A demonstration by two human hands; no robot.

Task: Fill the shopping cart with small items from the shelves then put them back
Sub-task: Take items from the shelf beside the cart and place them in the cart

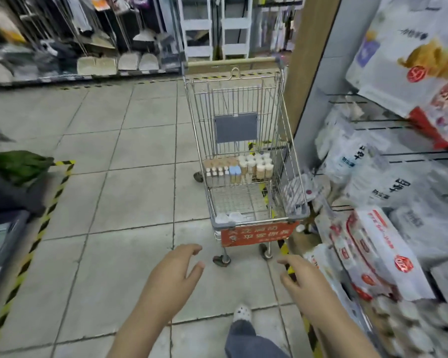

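A metal shopping cart [292,218] stands on the tiled floor ahead of me, its red sign facing me and its handle at the far end. Inside it, several small bottles and tubes [239,167] with white caps stand packed at the far end of the basket. My left hand [175,273] and my right hand [304,279] are stretched out in front of me, below the cart's near end. Both hold nothing, fingers loosely spread. Neither hand touches the cart.
Shelves on the right hold white bagged goods [380,251] close to my right hand. A wooden pillar [308,60] stands beside the cart. Dustpans and brooms [98,64] line the far wall. Yellow-black tape [44,218] marks the floor at left, by a dark bin.
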